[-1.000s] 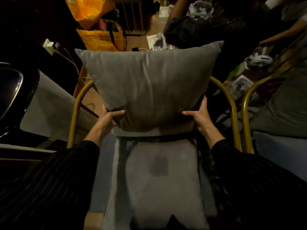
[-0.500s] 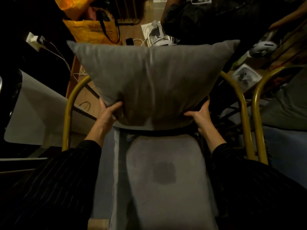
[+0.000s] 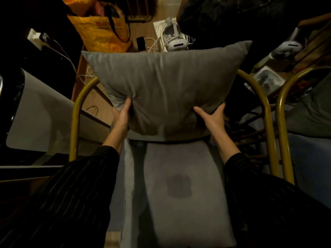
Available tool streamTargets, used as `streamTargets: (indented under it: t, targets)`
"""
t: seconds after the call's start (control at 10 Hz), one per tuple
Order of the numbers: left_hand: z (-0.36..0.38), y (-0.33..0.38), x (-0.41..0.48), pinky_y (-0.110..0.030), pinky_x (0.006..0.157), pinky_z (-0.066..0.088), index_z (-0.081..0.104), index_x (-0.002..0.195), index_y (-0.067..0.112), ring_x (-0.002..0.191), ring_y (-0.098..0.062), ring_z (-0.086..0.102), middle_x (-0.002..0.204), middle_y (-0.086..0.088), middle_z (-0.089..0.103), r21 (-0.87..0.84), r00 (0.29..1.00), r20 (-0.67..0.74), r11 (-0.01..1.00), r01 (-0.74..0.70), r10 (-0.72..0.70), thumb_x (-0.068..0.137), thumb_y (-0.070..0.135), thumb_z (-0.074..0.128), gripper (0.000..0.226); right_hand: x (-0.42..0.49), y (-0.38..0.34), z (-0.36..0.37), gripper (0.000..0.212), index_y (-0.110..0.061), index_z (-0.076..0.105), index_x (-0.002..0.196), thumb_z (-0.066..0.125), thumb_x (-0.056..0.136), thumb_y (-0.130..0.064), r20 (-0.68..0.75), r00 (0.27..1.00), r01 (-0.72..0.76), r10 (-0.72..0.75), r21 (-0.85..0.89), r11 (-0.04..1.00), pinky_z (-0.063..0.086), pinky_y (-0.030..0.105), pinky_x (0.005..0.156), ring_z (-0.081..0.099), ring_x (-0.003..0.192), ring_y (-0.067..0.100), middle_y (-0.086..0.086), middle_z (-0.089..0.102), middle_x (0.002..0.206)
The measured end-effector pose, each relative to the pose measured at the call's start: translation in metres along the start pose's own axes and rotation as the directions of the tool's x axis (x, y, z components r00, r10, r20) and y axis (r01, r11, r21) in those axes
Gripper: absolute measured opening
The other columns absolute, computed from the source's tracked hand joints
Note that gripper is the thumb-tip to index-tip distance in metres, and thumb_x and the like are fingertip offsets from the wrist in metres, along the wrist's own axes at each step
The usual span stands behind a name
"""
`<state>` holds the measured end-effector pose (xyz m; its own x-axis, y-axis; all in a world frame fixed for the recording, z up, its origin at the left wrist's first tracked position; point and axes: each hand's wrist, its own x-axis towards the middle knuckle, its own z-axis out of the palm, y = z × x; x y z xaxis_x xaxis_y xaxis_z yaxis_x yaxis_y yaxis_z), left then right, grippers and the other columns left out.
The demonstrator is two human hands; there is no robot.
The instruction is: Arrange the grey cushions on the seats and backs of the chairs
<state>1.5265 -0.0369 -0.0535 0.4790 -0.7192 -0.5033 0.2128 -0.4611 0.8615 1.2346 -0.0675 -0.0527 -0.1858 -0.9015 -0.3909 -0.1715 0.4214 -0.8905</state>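
Observation:
A large grey back cushion [image 3: 166,86] stands upright against the back of a chair with gold tube arms [image 3: 74,119]. My left hand [image 3: 122,114] grips its lower left part, thumb pressed into the fabric. My right hand [image 3: 213,117] holds its lower right corner, fingers spread along the edge. Below it a grey seat cushion [image 3: 182,194] with a dark stain lies flat on the seat. At the right stands a second gold-framed chair [image 3: 283,111] with a grey cushion [image 3: 311,111] on it.
A yellow shopping bag [image 3: 102,31] and white headsets [image 3: 176,40] with cables lie on the wooden floor behind the chair. A white-and-black object [image 3: 41,113] sits close at the left. Another person in dark clothes [image 3: 223,17] is at the back right.
Both hands have shifted inward on the cushion's lower part; the left thumb now digs into the fabric. The cushion's bottom edge sits lower against the chair back, and my view has tilted slightly.

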Motion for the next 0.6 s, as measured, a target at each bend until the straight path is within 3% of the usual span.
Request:
streamTargets:
  t: [0.1,0.2,0.3,0.4,0.5,0.6]
  targets:
    - [0.003,-0.015,0.004,-0.047,0.116,0.032,0.016,0.154,0.023,0.143,-0.026,0.034,0.159,-0.002,0.03,0.029,0.995,0.017,0.995,0.096,-0.096,0.057,0.086,0.059,0.123,0.004,0.014,0.009,0.112,-0.015,0.005,0.154,0.076,0.073,-0.047,0.004,0.998,-0.068,0.068,-0.096,0.993,0.025,0.04,0.118,0.024,0.145,0.03,0.011,0.017,0.159]
    - [0.018,-0.016,0.001,-0.049,0.118,0.028,0.004,0.155,0.018,0.145,-0.032,0.027,0.162,-0.009,0.021,0.083,0.985,-0.103,0.986,0.146,-0.137,0.09,0.063,0.043,0.087,0.005,0.028,0.017,0.104,-0.013,-0.002,0.154,0.065,0.084,-0.05,-0.026,0.995,-0.097,0.093,-0.179,0.979,0.019,0.037,0.118,0.017,0.147,0.031,0.013,0.009,0.161]
    - [0.02,-0.028,-0.013,-0.047,0.119,0.025,0.012,0.154,0.012,0.146,-0.034,0.026,0.16,-0.011,0.024,0.165,0.979,-0.163,0.975,0.147,-0.12,0.097,0.05,0.04,0.074,-0.012,0.035,0.026,0.095,-0.007,0.0,0.153,0.057,0.09,-0.048,-0.047,0.995,-0.093,0.084,-0.24,0.966,0.018,0.037,0.118,0.016,0.148,0.031,0.016,0.01,0.161]
    - [0.014,-0.063,-0.032,-0.048,0.116,0.032,0.024,0.151,0.008,0.14,-0.032,0.036,0.151,-0.007,0.038,0.304,0.982,-0.028,0.934,0.188,-0.189,0.091,0.032,0.059,0.074,-0.035,0.048,0.034,0.09,-0.002,0.0,0.152,0.057,0.093,-0.039,-0.013,0.989,-0.142,0.145,-0.318,0.937,0.021,0.039,0.118,0.019,0.146,0.035,0.019,0.009,0.161]
    - [0.002,-0.085,-0.082,-0.042,0.11,0.038,0.03,0.147,0.003,0.135,-0.032,0.042,0.145,-0.012,0.042,0.431,0.979,0.024,0.886,0.173,-0.203,0.093,0.012,0.059,0.063,-0.066,0.065,0.041,0.078,-0.001,0.013,0.151,0.057,0.093,-0.028,0.135,0.966,-0.115,0.221,-0.541,0.833,0.027,0.044,0.114,0.03,0.14,0.038,0.021,0.025,0.156]
    - [-0.026,-0.119,-0.123,-0.046,0.111,0.038,0.028,0.149,0.004,0.138,-0.036,0.04,0.151,-0.018,0.039,0.49,0.977,-0.022,0.85,0.194,-0.211,0.093,0.009,0.058,0.064,-0.1,0.075,0.057,0.061,-0.004,0.03,0.145,0.052,0.095,-0.029,0.294,0.931,0.074,0.215,-0.731,0.678,0.021,0.05,0.115,0.023,0.143,0.037,0.019,0.03,0.153]
